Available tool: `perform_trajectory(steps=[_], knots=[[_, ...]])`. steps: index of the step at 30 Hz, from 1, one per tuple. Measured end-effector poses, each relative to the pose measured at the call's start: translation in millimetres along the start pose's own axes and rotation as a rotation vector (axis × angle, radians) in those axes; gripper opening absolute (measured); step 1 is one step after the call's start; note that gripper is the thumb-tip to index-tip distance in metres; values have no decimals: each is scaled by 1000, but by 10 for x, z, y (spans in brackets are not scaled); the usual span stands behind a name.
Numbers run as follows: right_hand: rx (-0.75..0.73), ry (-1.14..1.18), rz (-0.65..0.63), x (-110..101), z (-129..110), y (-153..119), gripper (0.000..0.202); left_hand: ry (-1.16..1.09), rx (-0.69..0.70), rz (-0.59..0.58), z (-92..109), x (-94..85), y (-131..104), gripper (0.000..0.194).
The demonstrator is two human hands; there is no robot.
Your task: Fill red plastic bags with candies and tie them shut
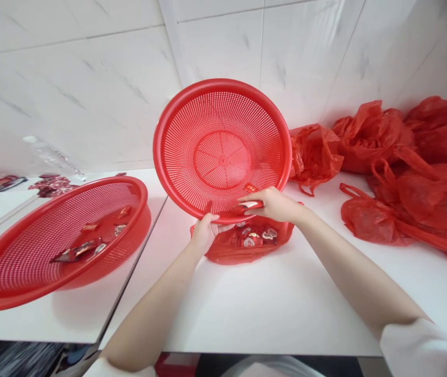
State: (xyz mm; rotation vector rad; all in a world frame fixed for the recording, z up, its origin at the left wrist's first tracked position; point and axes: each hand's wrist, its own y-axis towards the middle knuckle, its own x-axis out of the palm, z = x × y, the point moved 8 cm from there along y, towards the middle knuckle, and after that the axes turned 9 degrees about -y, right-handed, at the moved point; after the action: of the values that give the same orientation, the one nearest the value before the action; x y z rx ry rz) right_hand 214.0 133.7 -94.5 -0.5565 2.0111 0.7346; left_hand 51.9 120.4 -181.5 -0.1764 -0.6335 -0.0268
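Observation:
A red plastic colander (223,112) is tilted up on its side, its inside facing me. My left hand (205,233) grips its lower rim, thumb inside and fingers underneath. Inside the lower edge, my right hand (272,205) is closed on small red-and-white wrapped packets (252,204); how many is hidden. Another small red packet (250,187) lies against the mesh just above that hand. Directly below the rim, an open red plastic bag (239,255) sits on the table, with several small dark and red wrapped packets (252,240) in it.
At the left stands a second red colander (129,262) with a few wrapped packets (85,248) inside. Several filled red plastic bags (376,139) crowd the right side against the tiled wall (223,47). A seam (132,272) divides the white tabletops.

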Motion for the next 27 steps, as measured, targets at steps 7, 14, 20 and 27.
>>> perform_trajectory(steps=[7,14,20,27], knots=[[106,-153,150,-163,63,-17,23,-2,17,6,14,-51,33,28],[159,80,67,-133,-22,-67,45,-22,47,33,112,-71,50,22],[44,336,-254,89,-232,-96,32,-79,106,102,233,-133,79,20],[4,-75,-172,158,-88,-66,48,-101,116,112,248,-180,85,16]])
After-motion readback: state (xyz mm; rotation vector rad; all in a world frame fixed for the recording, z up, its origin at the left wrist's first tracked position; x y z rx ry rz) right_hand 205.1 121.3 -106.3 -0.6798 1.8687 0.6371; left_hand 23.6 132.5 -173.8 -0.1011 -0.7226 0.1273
